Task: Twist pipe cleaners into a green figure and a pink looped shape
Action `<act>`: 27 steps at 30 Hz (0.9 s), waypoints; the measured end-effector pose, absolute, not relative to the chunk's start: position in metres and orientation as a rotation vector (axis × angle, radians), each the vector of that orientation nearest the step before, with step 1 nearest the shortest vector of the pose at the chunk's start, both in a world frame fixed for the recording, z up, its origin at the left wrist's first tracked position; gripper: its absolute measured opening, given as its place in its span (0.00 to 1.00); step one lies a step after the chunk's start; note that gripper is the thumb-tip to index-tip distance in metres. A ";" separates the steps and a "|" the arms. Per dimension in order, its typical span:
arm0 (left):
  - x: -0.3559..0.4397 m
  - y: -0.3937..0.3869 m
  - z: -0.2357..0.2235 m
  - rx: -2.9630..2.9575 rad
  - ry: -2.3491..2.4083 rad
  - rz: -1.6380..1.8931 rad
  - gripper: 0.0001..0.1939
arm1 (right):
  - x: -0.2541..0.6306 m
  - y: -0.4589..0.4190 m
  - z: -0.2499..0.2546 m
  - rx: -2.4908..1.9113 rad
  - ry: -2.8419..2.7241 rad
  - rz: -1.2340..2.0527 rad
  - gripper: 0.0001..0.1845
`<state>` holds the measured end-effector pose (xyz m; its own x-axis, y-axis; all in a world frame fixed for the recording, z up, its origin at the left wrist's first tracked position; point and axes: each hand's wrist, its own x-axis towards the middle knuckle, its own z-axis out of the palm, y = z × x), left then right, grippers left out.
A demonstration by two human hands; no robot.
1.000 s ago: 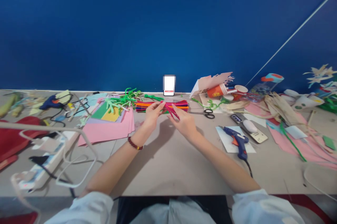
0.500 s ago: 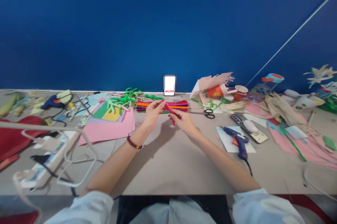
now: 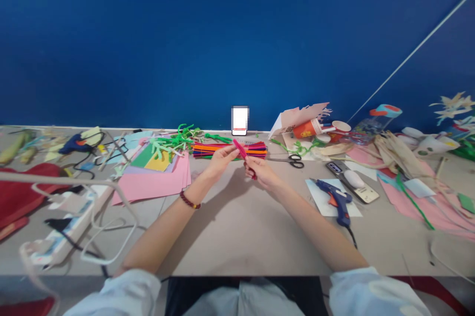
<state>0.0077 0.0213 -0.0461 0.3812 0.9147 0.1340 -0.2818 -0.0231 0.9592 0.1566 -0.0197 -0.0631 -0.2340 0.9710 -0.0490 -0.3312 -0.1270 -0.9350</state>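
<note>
One pink strand (image 3: 240, 148), on my side of the multicoloured bundle (image 3: 207, 150), pinched closed in my right hand (image 3: 261, 170). My left hand (image 3: 220, 160): fingertips together at its upper part; whether gripping, I cannot tell. Scissors (image 3: 296, 161): right of the bundle.

Both hands (image 3: 261, 171) hold magenta strips (image 3: 239, 149) near a multicoloured bundle (image 3: 208, 150) on the table (image 3: 245, 237).

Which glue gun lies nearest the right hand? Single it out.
The glue gun on the pale blue paper sheet, to the right of the right hand; the other glue gun lies away at the far left.
</note>
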 end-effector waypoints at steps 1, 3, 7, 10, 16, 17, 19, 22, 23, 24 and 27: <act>0.007 0.022 -0.048 1.237 0.679 1.062 0.17 | 0.156 -0.020 -0.064 -0.889 -1.058 1.599 0.26; 0.006 0.023 -0.050 1.241 0.690 1.037 0.17 | 0.155 -0.020 -0.065 -0.895 -1.069 1.639 0.27; 0.004 0.025 -0.057 1.220 0.680 1.009 0.17 | 0.152 -0.021 -0.070 -0.962 -1.110 1.718 0.26; 0.005 0.025 -0.059 1.204 0.690 1.014 0.16 | 0.153 -0.018 -0.074 -1.008 -1.160 1.746 0.22; 0.012 0.017 -0.052 1.239 0.756 1.105 0.15 | 0.165 -0.010 -0.066 -1.119 -1.215 1.231 0.11; 0.013 0.015 -0.050 1.247 0.769 1.118 0.15 | 0.168 -0.010 -0.063 -1.099 -1.204 1.165 0.11; 0.014 0.012 -0.047 1.285 0.797 1.122 0.14 | 0.171 -0.012 -0.057 -1.037 -1.215 1.120 0.14; 0.016 0.008 -0.046 1.405 0.845 1.098 0.12 | 0.172 -0.014 -0.051 -0.992 -1.274 1.098 0.14; 0.016 0.007 -0.046 1.448 0.865 1.097 0.11 | 0.173 -0.014 -0.050 -0.982 -1.306 1.083 0.12; 0.016 0.006 -0.046 1.485 0.887 1.105 0.11 | 0.173 -0.014 -0.050 -0.971 -1.342 1.071 0.11; 0.018 0.004 -0.048 1.552 0.942 1.180 0.08 | 0.175 -0.013 -0.051 -0.957 -1.372 1.094 0.11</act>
<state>0.0179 0.0039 -0.0478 0.2414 0.9379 0.2490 0.0352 -0.2649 0.9636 0.1752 -0.0129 -0.0506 -0.0905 0.9630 0.2538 -0.0327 0.2519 -0.9672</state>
